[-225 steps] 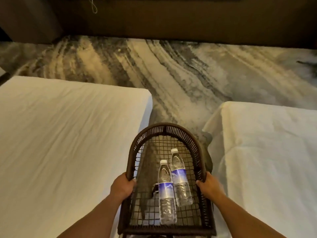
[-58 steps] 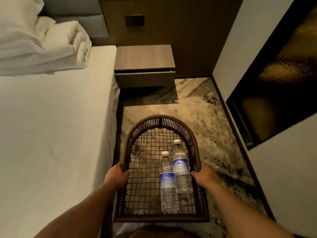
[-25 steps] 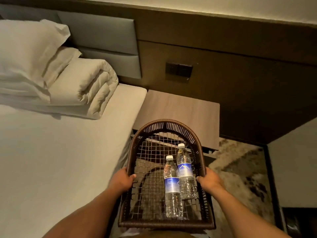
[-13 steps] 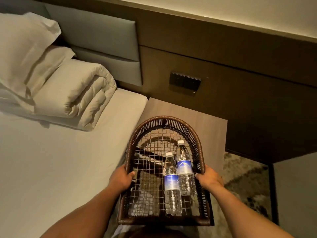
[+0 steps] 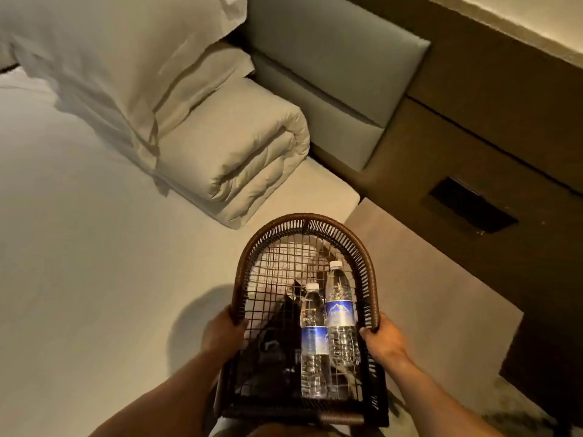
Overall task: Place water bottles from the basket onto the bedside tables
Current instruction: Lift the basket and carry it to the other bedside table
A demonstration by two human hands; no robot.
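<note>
Holding a brown woven basket (image 5: 303,220) by its two sides, a person looks down at it in the lower middle of the frame. The left hand (image 5: 222,334) wraps around the left rim, and the right hand (image 5: 383,340) wraps around the right rim, both closed tight on it. The basket has a round arched end that points to the top of the frame and a flat end near the bottom edge. Two clear water bottles lie flat on its wire mesh floor, side by side and touching. The left bottle (image 5: 312,342) sits a bit lower in the frame, and the right bottle (image 5: 340,316) sits a bit higher. Each one runs long from the bottom of the frame toward the top, with its white cap pointing up toward the arched end and leaning a little to the left. Each has a blue label around its middle. The basket hangs over the edge where a white bed (image 5: 79,263) meets a brown bedside table (image 5: 426,288). The bed fills the left side of the frame, and the table sits to the right of the basket. A folded white blanket (image 5: 239,152) and pillows (image 5: 126,52) lie at the upper left. A grey padded headboard (image 5: 340,67) stands behind them. A dark switch plate (image 5: 471,209) sits on the brown wall at the right.
</note>
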